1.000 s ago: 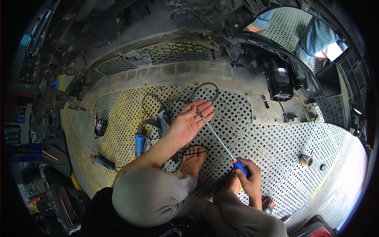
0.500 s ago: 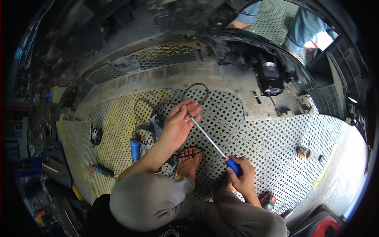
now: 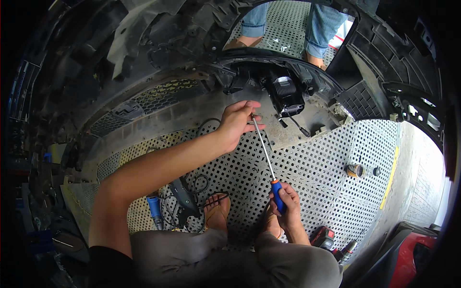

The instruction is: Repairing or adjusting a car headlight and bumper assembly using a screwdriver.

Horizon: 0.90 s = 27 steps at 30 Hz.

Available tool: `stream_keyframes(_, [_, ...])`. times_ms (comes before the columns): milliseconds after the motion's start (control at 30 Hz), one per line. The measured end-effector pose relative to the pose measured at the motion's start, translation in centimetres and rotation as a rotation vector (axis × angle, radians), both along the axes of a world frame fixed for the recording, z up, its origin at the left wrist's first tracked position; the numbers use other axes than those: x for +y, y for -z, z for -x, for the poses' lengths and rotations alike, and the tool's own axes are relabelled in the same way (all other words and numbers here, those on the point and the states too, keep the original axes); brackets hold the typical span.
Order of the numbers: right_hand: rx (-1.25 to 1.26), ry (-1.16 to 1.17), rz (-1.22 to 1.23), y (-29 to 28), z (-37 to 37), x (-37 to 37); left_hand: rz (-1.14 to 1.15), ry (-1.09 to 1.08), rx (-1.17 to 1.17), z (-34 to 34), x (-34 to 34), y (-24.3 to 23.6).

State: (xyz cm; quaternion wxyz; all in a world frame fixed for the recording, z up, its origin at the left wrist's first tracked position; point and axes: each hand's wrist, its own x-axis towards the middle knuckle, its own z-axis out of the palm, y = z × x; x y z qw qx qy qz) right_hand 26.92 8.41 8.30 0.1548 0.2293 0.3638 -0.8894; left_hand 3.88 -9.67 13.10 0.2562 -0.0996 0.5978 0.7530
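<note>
My right hand (image 3: 288,204) is wrapped round the blue handle of a long screwdriver (image 3: 264,149), which has an orange collar and a silver shank. The shank points up and slightly left, away from me. At its far end my left hand (image 3: 236,126) is closed about the tip between thumb and fingers, other fingers stretched out. Whether a small screw sits at the tip is hidden by the fingers. Just beyond my left hand, a black finned unit (image 3: 288,93) with a short cable is fixed inside a large black plastic car bumper (image 3: 192,103).
On the perforated floor mat (image 3: 317,177) lie a blue-handled tool (image 3: 155,210), a dark corded power tool (image 3: 184,199), a red and black cordless tool (image 3: 324,237) and a small round tin (image 3: 355,170). Another person's legs in jeans (image 3: 321,31) stand beyond the bumper.
My left arm has reached farther forward and right, and the screwdriver's tip has risen with it, bringing the shank more upright. My view has shifted right, toward the black finned unit.
</note>
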Motion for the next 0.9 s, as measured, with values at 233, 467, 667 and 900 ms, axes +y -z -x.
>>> stream_keyframes(233, [-0.036,0.099,-0.126,-2.1,3.5,-0.8,-0.083,-0.239,0.016,3.1,4.1,2.4])
stream_keyframes(467, [-0.027,0.135,-0.138,-2.3,4.7,-1.1,0.018,-0.404,0.018,4.3,5.6,3.1])
stream_keyframes(667, [-0.023,0.146,-0.159,-2.5,5.5,-1.3,0.141,-0.398,0.090,5.1,5.6,2.8])
stream_keyframes(900, [-0.025,0.146,-0.161,-3.0,5.5,-1.8,0.160,-0.385,0.049,5.2,5.3,2.4])
